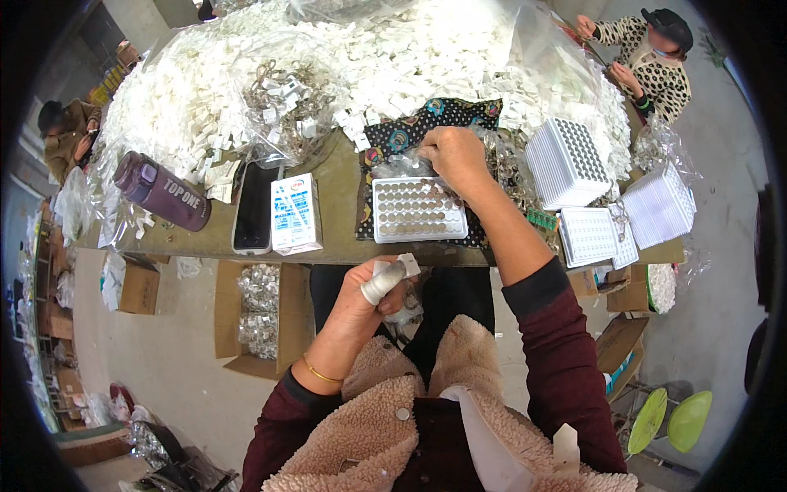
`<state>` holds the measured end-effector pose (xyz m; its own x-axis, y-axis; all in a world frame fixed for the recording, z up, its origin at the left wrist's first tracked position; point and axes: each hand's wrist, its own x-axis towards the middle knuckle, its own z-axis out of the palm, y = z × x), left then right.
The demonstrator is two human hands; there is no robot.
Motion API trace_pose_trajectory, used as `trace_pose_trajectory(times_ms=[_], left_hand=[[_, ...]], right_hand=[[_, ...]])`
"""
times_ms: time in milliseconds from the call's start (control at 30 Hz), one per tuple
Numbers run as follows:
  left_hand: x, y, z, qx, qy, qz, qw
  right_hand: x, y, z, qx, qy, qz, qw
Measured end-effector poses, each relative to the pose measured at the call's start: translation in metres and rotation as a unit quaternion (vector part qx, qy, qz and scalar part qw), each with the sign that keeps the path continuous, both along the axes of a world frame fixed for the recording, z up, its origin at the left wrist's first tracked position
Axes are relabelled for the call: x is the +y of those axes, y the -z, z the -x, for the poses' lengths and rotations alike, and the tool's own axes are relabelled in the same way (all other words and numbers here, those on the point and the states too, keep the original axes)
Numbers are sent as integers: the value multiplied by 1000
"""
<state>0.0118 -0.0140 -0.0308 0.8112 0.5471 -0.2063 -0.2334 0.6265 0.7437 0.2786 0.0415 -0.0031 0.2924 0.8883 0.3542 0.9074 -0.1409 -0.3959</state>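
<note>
My left hand (361, 291) is closed in front of the table edge, over my lap. A grimy white wrap (383, 282) covers its thumb, and between thumb and fingers it pinches a small white tag (409, 264). My right hand (459, 160) reaches over the table with its fingers bent together just beyond a white tray (420, 237); what they hold, if anything, is hidden. Rows of small round brownish pieces (418, 215) fill the tray's pockets. Under the tray lies a dark patterned cloth (393, 131), with a clear plastic bag (402, 166) on it beside my right fingers.
White tags (434, 57) cover the far table in a huge heap. A purple bottle (164, 193), phone (256, 209) and white carton (296, 215) stand left. Stacked trays (566, 164) stand right. A cardboard box (295, 316) sits below. Co-workers (656, 70) (70, 139) flank the table.
</note>
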Motion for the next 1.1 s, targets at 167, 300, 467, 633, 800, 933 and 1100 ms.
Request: trace_pose_trajectory(times_ms=[167,300,467,633,800,933,1100], left_hand=[[-1,-8,-6,18,-42,-28,999],[4,-17,0,14,-26,-39,999],[15,-22,3,-30,-56,-55,997],[19,-24,2,-69,-65,-28,995],[21,-32,-3,-66,-78,-63,993],[33,-49,-11,-34,-91,-106,990],[53,-65,-41,18,-153,-170,973]], right_hand=[[-8,-6,0,52,-53,-75,994],[-11,-14,8,260,-76,-88,959],[-23,-20,16,446,-96,-80,886],[-18,-16,14,296,-64,-99,948],[-15,-11,9,136,-42,-103,984],[-19,-18,12,119,-105,-164,974],[-24,-31,23,165,-202,-158,952]])
